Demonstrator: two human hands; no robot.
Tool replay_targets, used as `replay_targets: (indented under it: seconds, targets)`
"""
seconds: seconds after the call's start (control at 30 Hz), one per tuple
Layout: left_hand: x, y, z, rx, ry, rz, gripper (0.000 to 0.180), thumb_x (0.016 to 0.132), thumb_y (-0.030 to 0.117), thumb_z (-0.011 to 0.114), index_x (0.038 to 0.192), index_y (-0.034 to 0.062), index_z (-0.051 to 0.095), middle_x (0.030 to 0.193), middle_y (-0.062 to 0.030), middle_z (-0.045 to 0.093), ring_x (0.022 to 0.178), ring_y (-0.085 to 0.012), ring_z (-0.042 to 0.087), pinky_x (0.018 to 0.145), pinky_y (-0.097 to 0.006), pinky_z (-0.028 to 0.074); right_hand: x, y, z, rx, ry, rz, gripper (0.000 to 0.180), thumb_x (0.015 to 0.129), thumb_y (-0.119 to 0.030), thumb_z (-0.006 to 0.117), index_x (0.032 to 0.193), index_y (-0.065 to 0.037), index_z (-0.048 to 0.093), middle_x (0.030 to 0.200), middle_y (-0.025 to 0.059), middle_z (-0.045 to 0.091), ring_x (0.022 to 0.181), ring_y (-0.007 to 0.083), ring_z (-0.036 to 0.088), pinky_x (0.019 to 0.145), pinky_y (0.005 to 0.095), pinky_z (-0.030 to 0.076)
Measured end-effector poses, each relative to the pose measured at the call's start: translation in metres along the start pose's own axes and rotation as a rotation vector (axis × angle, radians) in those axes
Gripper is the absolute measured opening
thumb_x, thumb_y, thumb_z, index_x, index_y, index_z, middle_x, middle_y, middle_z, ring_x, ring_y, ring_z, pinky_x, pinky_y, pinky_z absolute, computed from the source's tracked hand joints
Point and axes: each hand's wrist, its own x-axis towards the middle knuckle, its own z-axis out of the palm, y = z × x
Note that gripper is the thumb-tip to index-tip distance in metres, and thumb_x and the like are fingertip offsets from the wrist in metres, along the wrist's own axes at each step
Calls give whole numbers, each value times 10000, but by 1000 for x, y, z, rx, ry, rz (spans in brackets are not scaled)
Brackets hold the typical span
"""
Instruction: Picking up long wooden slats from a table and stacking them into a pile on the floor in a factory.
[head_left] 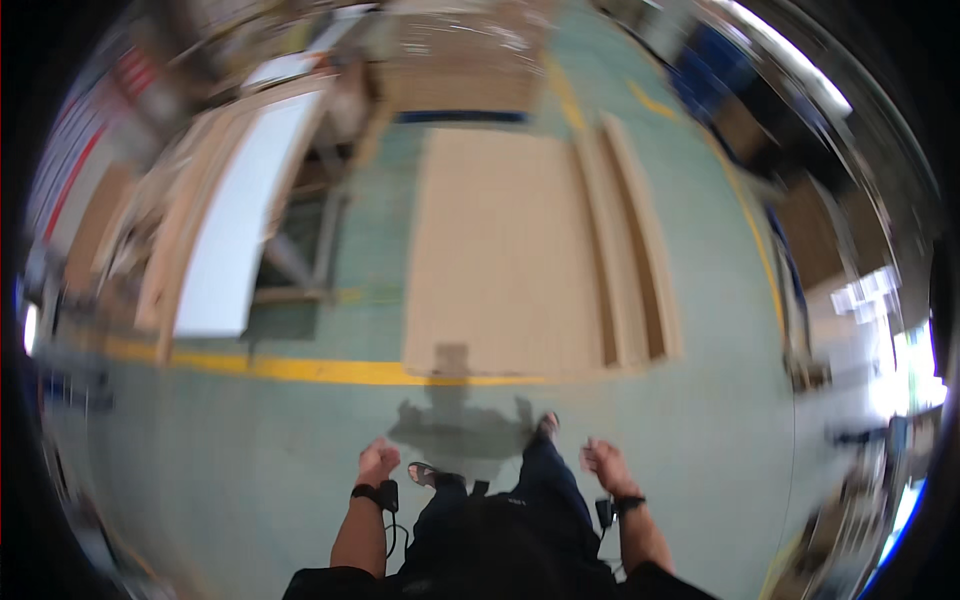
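My left hand (378, 462) is held out in front of my body with its fingers curled in, and nothing shows in it. On the other side, my right hand (606, 464) is also loosely closed and looks empty. Both wrists carry dark bands with small black devices and cables. Ahead of my feet, a large flat brown cardboard sheet (500, 250) lies on the green floor, apart from both hands. Along its right side run long folded cardboard strips (635, 250) with raised edges. The picture is smeared by motion.
At the left stands a bench with a long white panel (245, 220) and brown boards. A film-wrapped brown stack (470, 60) is at the far end. A yellow floor line (310, 369) crosses in front of me. Cartons (805, 235) line the right side.
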Motion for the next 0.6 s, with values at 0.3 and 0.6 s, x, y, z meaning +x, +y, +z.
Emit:
replay_targets:
  seconds: [0.3, 0.6]
  targets:
    - [-38, 50, 385, 298, -583, -7, 439, 967, 359, 595, 1260, 35, 548, 1027, -128, 660, 915, -227, 647, 787, -370, 541, 77, -4, -125, 733, 337, -15, 830, 927, -538, 595, 1456, 38, 319, 1371, 196, 479, 1156, 288, 530, 996, 435, 446]
    - [-4, -73, 655, 461, -800, -212, 445, 960, 376, 595, 1261, 51, 542, 1096, -136, 654, 994, -223, 635, 860, -357, 525, 249, -56, -253, 950, 466, -139, 1095, 854, -682, 596, 1541, 8, 95, 1551, 240, 244, 1379, 356, 334, 1152, 483, 266]
